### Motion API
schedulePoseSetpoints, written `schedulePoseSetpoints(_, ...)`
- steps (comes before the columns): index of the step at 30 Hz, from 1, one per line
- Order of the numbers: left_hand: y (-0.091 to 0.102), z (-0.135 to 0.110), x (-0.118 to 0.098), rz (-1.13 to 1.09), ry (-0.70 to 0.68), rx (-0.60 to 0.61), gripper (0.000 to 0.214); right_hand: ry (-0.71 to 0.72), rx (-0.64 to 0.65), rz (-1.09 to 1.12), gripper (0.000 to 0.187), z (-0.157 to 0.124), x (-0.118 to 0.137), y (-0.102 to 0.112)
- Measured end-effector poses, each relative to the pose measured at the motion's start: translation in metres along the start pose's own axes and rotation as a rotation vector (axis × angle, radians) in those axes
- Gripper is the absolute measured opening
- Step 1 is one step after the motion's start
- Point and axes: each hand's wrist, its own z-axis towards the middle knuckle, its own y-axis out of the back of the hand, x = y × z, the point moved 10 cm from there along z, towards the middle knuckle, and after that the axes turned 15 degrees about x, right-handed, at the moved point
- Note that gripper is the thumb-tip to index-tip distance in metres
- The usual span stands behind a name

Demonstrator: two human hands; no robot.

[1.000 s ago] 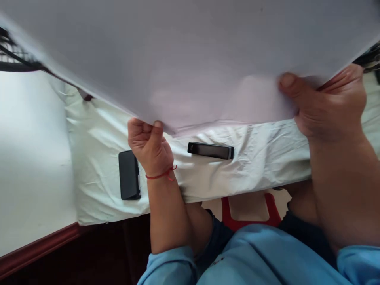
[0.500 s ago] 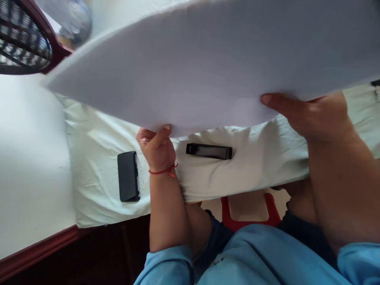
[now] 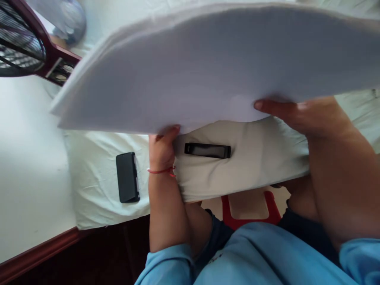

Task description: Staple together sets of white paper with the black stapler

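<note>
Large white sheets of paper (image 3: pixel 208 71), at least two layers by their far and left edges, are held up above the cloth and bend in a curve. My left hand (image 3: pixel 162 150), with a red thread at the wrist, grips the near edge, thumb on top and fingers hidden beneath. Further right, my right hand (image 3: pixel 303 113) pinches the same edge, its thumb lying on the paper and its fingers underneath. Below the paper, between my hands, a black stapler (image 3: pixel 207 150) lies on the cloth, touched by neither hand.
A pale cloth (image 3: pixel 237 174) covers the table. A black phone (image 3: pixel 127 177) lies left of my left arm. At the upper left stand a dark red fan (image 3: pixel 49 51) and a clear plastic bag (image 3: pixel 71 21). A red stool (image 3: pixel 251 206) shows below the table edge.
The paper's far edge has come into view, and its left end now shows separate layers and has dropped lower. My left hand has shifted slightly right; both hands still hold the paper.
</note>
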Motion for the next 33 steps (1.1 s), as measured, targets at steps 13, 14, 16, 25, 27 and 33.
schedulePoseSetpoints(13, -0.02, -0.009, -0.007, -0.146, -0.011, -0.048, 0.05, 0.029, -0.104, 0.523, 0.019, 0.004, -0.018, 0.003)
schedulePoseSetpoints(14, -0.02, -0.009, -0.007, -0.142, -0.004, -0.045, 0.05, 0.013, -0.118, 0.537, 0.019, 0.004, -0.02, 0.004)
schedulePoseSetpoints(16, -0.02, -0.008, -0.004, -0.13, 0.028, -0.029, 0.052, -0.008, -0.14, 0.555, 0.02, 0.004, -0.023, 0.005)
schedulePoseSetpoints(25, -0.027, -0.012, -0.002, -0.108, 0.102, 0.043, 0.055, 0.03, -0.067, 0.552, 0.023, 0.006, -0.021, 0.0)
schedulePoseSetpoints(27, -0.03, -0.011, -0.006, -0.126, 0.072, 0.055, 0.055, 0.027, -0.018, 0.564, 0.026, 0.006, -0.019, -0.004)
schedulePoseSetpoints(33, -0.029, -0.011, -0.011, -0.13, 0.063, 0.07, 0.042, -0.21, 0.06, 0.503, 0.035, 0.001, -0.04, -0.012)
